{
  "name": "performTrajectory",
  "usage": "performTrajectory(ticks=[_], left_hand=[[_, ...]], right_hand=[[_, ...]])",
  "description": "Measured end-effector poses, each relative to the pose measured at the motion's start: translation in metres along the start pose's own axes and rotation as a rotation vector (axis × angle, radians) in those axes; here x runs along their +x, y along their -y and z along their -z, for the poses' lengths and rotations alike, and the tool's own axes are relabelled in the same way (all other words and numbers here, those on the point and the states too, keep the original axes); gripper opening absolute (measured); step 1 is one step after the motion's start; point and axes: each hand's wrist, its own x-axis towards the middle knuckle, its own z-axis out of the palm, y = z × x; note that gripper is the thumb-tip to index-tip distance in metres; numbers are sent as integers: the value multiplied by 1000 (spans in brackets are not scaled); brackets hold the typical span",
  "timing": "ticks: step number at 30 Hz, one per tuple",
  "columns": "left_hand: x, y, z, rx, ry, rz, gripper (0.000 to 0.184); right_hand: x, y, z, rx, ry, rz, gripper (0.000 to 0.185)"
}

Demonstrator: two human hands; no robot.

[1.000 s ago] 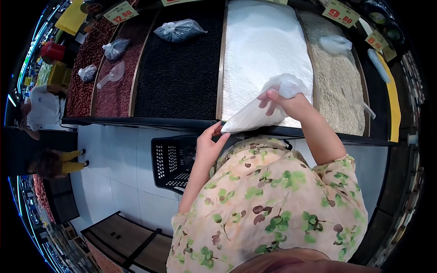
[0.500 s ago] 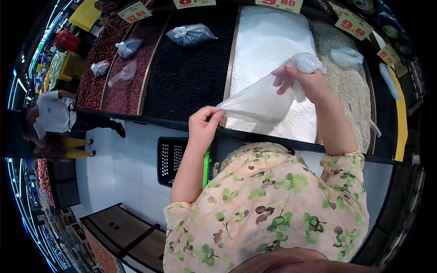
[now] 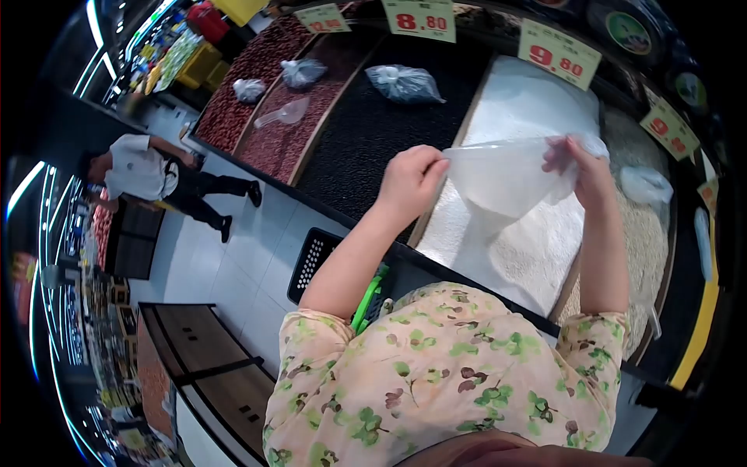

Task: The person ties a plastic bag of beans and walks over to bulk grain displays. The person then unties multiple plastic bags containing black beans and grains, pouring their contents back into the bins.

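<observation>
A thin clear plastic bag [image 3: 502,175] is stretched between my two hands above the bin of white grain or powder [image 3: 537,101]. My left hand [image 3: 412,180] pinches one corner of the bag between thumb and fingers, over the edge of the black bean bin [image 3: 350,163]. At the bag's other end, my right hand [image 3: 583,175] grips the bunched plastic, with some fingers seen through the film. The bag looks slack and see-through, and its lower part hangs over the white heap.
Bins of reddish beans [image 3: 272,148] and pale grain [image 3: 638,226] flank these. Tied bags [image 3: 405,83] and a clear scoop [image 3: 284,114] lie on the heaps. Price signs [image 3: 559,56] line the back. A black basket [image 3: 311,261] stands below left; a person in a white shirt [image 3: 132,167] walks beyond.
My view has turned, so the bins sit tilted. Both hands have risen and shifted right in view, still holding the bag, now pulled straighter along its top. The person at left has moved.
</observation>
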Motion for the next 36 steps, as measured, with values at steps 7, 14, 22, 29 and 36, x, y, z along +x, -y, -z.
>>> performTrajectory(ticks=[7, 14, 22, 29, 36], left_hand=[[11, 9, -23, 118, -72, -121, 12], [9, 13, -32, 30, -113, -25, 11], [-6, 24, -47, -124, 90, 338, 26], [-19, 53, -85, 18, 355, 417, 39], [-8, 56, -99, 19, 387, 341, 30]], right_hand=[[22, -27, 32, 30, -92, -37, 22], [29, -32, 41, -2, -79, -33, 21], [28, -21, 36, 27, -118, -100, 26], [23, -20, 33, -19, -106, -117, 28], [25, -18, 32, -88, -87, -112, 29]])
